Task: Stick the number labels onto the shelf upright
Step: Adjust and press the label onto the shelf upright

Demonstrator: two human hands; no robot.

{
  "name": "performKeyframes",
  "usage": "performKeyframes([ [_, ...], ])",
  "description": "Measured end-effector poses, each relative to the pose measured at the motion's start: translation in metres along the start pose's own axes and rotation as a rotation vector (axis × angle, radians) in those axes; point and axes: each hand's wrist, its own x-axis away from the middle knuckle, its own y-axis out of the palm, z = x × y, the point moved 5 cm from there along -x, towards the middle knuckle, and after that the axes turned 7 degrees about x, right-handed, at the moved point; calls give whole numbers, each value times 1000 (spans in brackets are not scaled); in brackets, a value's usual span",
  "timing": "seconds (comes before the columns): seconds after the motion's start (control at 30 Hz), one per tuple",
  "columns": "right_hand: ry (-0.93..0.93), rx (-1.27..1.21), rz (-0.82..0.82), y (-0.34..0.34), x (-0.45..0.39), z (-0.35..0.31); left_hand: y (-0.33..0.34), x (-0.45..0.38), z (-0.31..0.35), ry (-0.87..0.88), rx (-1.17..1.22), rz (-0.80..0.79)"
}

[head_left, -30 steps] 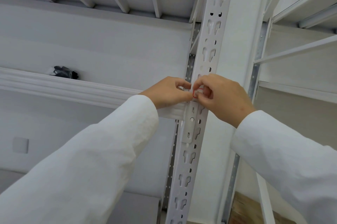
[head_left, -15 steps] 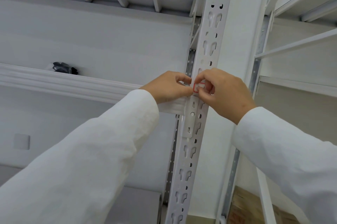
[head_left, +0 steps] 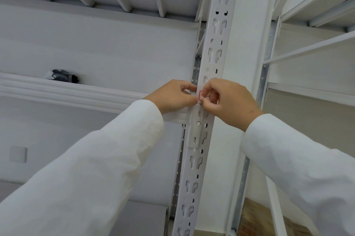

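A white perforated shelf upright (head_left: pixel 215 47) runs from top to bottom through the middle of the view. A small number label with a red border (head_left: pixel 201 95) lies against the upright where the shelf beam meets it. My left hand (head_left: pixel 172 95) and my right hand (head_left: pixel 228 101) meet at the label, and their fingertips pinch it from both sides. Most of the label is hidden by my fingers, so its number cannot be read.
A white shelf beam (head_left: pixel 67 91) runs left from the upright, with a small black object (head_left: pixel 64 76) lying on the shelf behind it. More white shelving (head_left: pixel 315 47) stands to the right. A wooden floor patch (head_left: pixel 255 218) shows at the bottom right.
Both hands stay at the same spot on the upright. My fingers have shifted slightly around the label, and the camera view has drifted a little.
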Motion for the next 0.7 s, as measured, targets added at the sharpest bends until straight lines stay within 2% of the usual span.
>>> performKeyframes([
  [0.1, -15, -16, 52, -6, 0, 8, 1, -1, -2, -11, 2, -7],
  [0.33, -105, 117, 46, -6, 1, -2, 1, -2, -4, 0, -1, -11],
  [0.7, -129, 187, -9, -3, -9, -9, 1, -1, 0, 15, -14, -12],
])
